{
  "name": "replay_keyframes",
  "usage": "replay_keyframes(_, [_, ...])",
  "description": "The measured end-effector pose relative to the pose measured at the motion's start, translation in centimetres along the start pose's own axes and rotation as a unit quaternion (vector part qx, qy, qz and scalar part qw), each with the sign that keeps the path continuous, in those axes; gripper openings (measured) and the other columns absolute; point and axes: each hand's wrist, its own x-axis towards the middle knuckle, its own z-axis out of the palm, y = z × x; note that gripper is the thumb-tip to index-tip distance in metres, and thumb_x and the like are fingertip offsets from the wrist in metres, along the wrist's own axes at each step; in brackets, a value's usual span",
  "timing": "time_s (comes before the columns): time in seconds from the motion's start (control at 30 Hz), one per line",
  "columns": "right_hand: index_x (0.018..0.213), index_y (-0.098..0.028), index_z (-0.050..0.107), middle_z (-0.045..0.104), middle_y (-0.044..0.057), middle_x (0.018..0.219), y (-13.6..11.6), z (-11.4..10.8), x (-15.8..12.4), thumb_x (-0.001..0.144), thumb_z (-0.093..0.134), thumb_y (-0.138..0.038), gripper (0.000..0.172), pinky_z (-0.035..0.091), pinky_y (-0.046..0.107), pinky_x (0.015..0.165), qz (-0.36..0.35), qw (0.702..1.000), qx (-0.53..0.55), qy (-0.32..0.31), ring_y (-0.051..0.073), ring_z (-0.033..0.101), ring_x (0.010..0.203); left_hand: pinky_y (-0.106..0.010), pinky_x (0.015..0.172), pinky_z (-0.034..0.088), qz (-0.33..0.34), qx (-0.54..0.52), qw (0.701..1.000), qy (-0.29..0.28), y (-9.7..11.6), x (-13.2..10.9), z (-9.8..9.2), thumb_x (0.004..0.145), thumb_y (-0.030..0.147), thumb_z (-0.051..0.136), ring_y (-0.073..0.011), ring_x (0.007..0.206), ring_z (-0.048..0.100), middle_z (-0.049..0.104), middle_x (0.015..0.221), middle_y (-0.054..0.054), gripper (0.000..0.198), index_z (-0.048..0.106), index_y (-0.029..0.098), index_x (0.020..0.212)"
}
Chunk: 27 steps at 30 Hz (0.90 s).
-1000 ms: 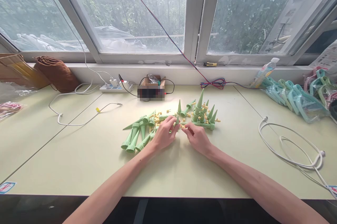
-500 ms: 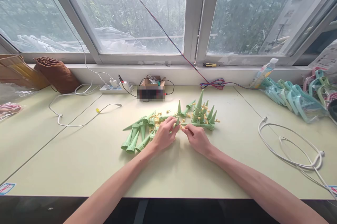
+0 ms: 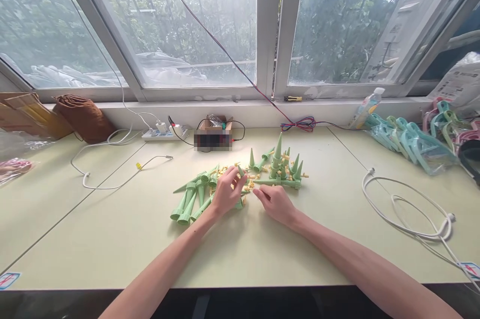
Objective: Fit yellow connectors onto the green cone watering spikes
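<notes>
My left hand (image 3: 226,191) is closed around a green plastic watering spike (image 3: 241,172), its pointed tip showing above the fingers. Just right of it, my right hand (image 3: 276,204) is pinched, thumb and forefinger together; whatever is between them is too small to make out. Loose green watering spikes (image 3: 187,199) lie in a pile beside and behind my left hand. Small yellow valve pieces (image 3: 250,185) are scattered between the hands and the pile. Beyond my right hand stands a group of upright green spikes (image 3: 276,161) with yellow valves fitted, next to one lying flat.
A small open cardboard box (image 3: 215,123), a power strip (image 3: 165,132) and coiled red-blue wire (image 3: 300,124) sit along the back. White cables (image 3: 407,231) lie at right and left. Bagged teal clips (image 3: 412,139) and a bottle (image 3: 369,106) stand at the back right.
My hands have moved apart slightly, the left one shifting left with the green spike. The right hand stays pinched and sits a little lower. The whole view has tilted slightly.
</notes>
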Motion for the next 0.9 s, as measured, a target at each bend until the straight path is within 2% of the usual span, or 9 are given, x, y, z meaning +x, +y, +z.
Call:
replay_keyframes(0.13, [0.061,-0.021,0.025,0.029,-0.006,0.053,-0.2,0.4,0.0,0.101,0.042,-0.035,0.045,0.023,0.025,0.051,-0.040,0.998,0.005,-0.042,0.010,0.026,0.050,-0.022,0.054,0.050,-0.063,-0.031,0.995,0.069,0.3,1.4,-0.5,0.093,0.038,0.057,-0.0123,0.064,0.061,0.060,0.079,-0.002,0.022,0.062,0.018,0.086])
replay_keyframes(0.2, [0.061,-0.021,0.025,0.028,-0.006,0.053,-0.3,0.6,-0.1,0.100,0.042,-0.033,0.044,0.022,0.025,0.051,-0.055,0.997,0.005,-0.056,0.010,0.025,0.050,-0.021,0.050,0.049,-0.078,-0.033,0.993,0.080,0.7,2.9,-0.8,0.091,0.041,0.059,-0.0125,0.060,0.063,0.061,0.076,-0.002,0.024,0.063,0.017,0.086])
replay_keyframes(0.37, [0.062,-0.021,0.024,0.026,-0.007,0.052,-0.3,0.6,0.0,0.100,0.042,-0.031,0.043,0.021,0.025,0.051,-0.077,0.995,0.002,-0.065,0.010,0.023,0.049,-0.021,0.047,0.046,-0.038,0.011,0.995,0.097,1.3,7.8,-0.8,0.090,0.043,0.060,-0.0104,0.054,0.062,0.062,0.083,-0.003,0.029,0.062,0.016,0.079])
replay_keyframes(0.5, [0.062,-0.021,0.024,0.025,-0.007,0.053,-0.1,0.6,0.1,0.100,0.042,-0.033,0.043,0.020,0.025,0.051,-0.081,0.995,-0.010,-0.058,0.010,0.023,0.049,-0.022,0.050,0.044,-0.015,0.044,0.995,0.087,0.9,10.7,0.3,0.089,0.044,0.060,-0.0107,0.054,0.061,0.060,0.076,-0.002,0.033,0.058,0.016,0.072])
replay_keyframes(0.63, [0.061,-0.021,0.029,0.028,-0.006,0.053,0.1,0.8,0.1,0.100,0.042,-0.032,0.043,0.022,0.024,0.052,-0.094,0.993,-0.031,-0.057,0.010,0.026,0.050,-0.025,0.057,0.044,-0.003,0.091,0.993,0.070,0.0,11.3,1.4,0.090,0.045,0.058,-0.0120,0.056,0.058,0.061,0.075,-0.003,0.035,0.058,0.016,0.070])
replay_keyframes(0.9, [0.060,-0.020,0.039,0.035,-0.006,0.052,0.2,1.3,-0.5,0.101,0.046,-0.031,0.043,0.021,0.027,0.052,-0.153,0.982,-0.069,-0.088,0.011,0.025,0.050,-0.029,0.062,0.044,-0.015,0.122,0.992,0.019,-1.4,10.3,2.1,0.090,0.044,0.059,-0.0154,0.060,0.056,0.062,0.070,-0.003,0.035,0.060,0.017,0.068])
